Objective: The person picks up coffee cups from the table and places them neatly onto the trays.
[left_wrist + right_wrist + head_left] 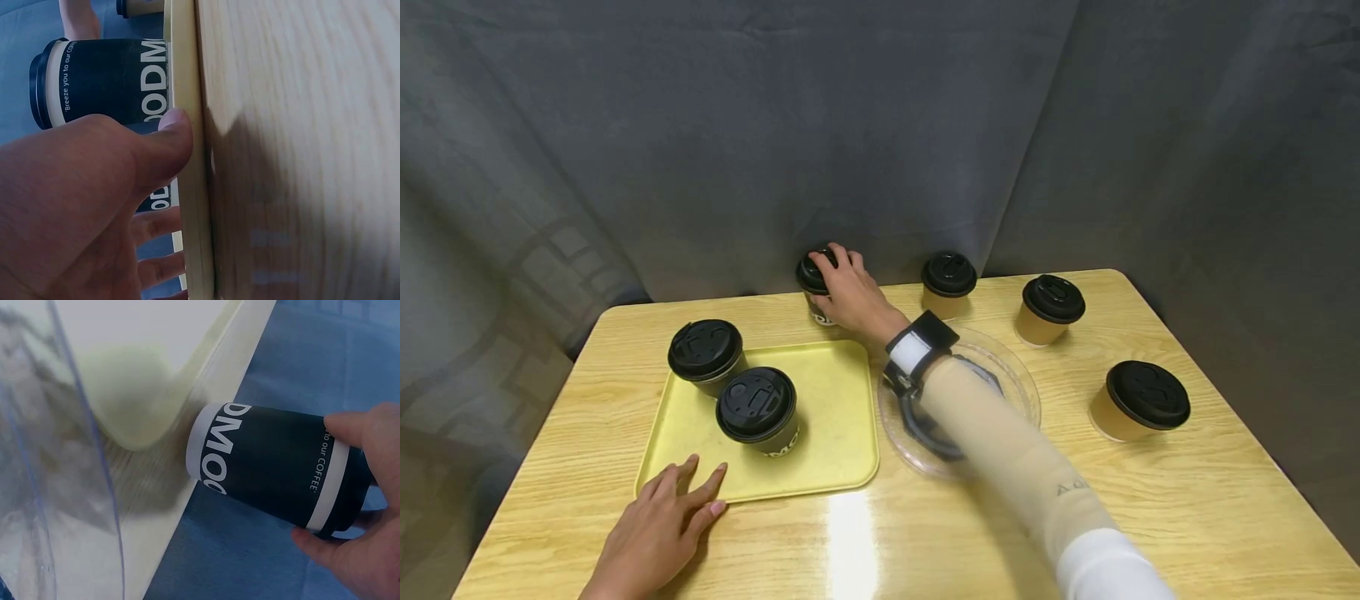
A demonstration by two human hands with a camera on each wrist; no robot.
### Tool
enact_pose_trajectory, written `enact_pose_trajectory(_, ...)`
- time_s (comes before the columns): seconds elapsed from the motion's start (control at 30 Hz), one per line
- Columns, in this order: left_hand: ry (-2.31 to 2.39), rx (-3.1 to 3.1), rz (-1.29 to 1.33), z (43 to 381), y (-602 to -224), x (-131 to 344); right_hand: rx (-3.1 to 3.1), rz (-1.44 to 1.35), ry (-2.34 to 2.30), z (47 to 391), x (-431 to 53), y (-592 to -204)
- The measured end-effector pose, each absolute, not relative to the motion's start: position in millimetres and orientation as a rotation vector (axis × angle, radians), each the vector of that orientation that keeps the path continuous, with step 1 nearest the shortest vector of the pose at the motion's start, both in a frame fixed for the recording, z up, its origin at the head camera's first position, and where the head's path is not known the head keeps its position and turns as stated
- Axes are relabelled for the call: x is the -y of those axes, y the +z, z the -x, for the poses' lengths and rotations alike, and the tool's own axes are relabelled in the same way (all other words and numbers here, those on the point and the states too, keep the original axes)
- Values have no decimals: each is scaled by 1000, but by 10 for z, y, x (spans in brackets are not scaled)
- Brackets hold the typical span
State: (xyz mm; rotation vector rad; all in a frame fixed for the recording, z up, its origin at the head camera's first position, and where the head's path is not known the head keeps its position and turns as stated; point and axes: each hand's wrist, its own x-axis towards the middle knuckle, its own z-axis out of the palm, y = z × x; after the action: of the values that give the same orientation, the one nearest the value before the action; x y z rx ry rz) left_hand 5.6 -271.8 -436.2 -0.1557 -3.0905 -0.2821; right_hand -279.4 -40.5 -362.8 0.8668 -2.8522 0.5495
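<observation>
My right hand (853, 298) grips a dark paper coffee cup (269, 462) by its black lid, fingers and thumb around the rim. That cup is upright near the table's back edge, behind the tray's far right corner. My left hand (658, 525) rests at the near left edge of a yellow tray (835, 425), fingers spread and fairly straight. In the left wrist view its thumb (178, 137) touches the tray's rim. Two more dark lidded coffee cups, a rear one (703, 350) and a front one (757, 406), stand on the tray's left part.
Under my right forearm sits a round clear plastic container (1018, 379) with something dark in it. Three brown cups with black lids stand behind and right of it: one at the back (949, 277), another (1051, 304), and one farthest right (1142, 396). A grey curtain (775, 125) hangs behind the table.
</observation>
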Motion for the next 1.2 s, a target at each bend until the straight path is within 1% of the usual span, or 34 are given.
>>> enact_pose_trajectory(0.3, -299, 3113, 144, -33, -4365, 2757, 2800, -933, 529, 2643, 317, -3521)
enact_pose_trajectory(0.67, -288, 3109, 146, -18, -4368, 2782, 2773, -1037, 431, 2341, 340, -3357)
enact_pose_trajectory(0.93, -306, 3100, 143, -3, -4391, 2793, 2727, -1120, 370, 2123, 316, -3388)
enact_pose_trajectory(1.2, -315, 3093, 125, -2, -4396, 2805, 2765, -1180, 429, 2010, 277, -3495)
